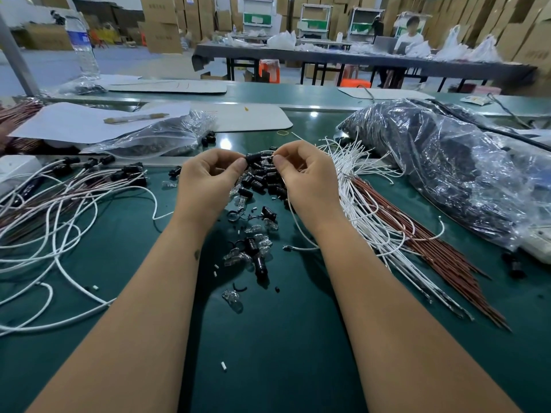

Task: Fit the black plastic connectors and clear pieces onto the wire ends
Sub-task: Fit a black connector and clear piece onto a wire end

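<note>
My left hand [208, 177] pinches a black plastic connector [253, 158] between thumb and fingers, above the green table. My right hand [304, 174] pinches the end of a white wire [267, 153] that meets the connector. The wire trails down under my right wrist [298, 231]. Below my hands lies a pile of loose black connectors [264, 180]. Closer to me are scattered clear pieces [235, 256] and more black connectors [260, 265]. Bare white and brown wires [387, 216] fan out at the right.
Wires with black connectors on their ends [74, 186] lie in a heap at the left. A big clear bag of black parts [447, 162] fills the right. A smaller bag [161, 138] and white sheets [74, 120] lie at back left. A person sits at a far table [411, 34].
</note>
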Tool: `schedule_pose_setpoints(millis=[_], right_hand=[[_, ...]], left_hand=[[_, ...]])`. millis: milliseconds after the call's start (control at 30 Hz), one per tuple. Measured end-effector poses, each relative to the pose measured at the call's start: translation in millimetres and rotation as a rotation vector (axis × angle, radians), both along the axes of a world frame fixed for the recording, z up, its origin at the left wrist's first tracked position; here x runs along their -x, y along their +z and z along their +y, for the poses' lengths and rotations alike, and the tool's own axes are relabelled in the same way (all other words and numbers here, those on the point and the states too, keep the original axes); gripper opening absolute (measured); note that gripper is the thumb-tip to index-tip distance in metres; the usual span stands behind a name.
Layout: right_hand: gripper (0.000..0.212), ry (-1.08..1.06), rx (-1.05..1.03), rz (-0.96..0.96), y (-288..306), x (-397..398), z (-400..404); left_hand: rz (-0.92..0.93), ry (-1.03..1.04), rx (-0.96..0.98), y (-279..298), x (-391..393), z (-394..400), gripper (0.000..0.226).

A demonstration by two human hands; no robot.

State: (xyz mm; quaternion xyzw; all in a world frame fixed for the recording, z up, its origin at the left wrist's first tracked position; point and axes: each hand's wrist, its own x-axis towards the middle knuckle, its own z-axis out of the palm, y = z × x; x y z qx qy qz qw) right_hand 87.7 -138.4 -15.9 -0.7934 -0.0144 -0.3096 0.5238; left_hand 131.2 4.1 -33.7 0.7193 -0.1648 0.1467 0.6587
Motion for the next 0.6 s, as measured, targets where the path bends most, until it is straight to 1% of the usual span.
schedule_pose_setpoints(millis=[100,200,300,433,600], right_hand=[[0.012,-0.112,0.084,-0.014,2.5,3.9,2.3],[0.018,-0.162,0.072,-0.028,4.6,7.8,3.2],[0.014,-0.164,0.067,-0.042,4.4,8.4,3.6],[0.008,-0.182,0.119,-0.094,0.7,4.4,5.3],[0.006,-0.212,0.234,-0.14,-4.9,-1.4,2.9]], left_hand=[[0.038,-0.05,0.038,-1.0,-0.7,0.2,0.012],[0.047,-0.08,0.047,-1.7,-0.6,-1.3,0.013],[0.03,-0.062,0.032,-2.8,-0.5,-4.8,0.016],[0.028,-0.071,-0.004,-3.4,4.2,-13.5,0.015],[-0.07,-0.034,-0.091,-1.0,9.8,-15.8,0.005]])
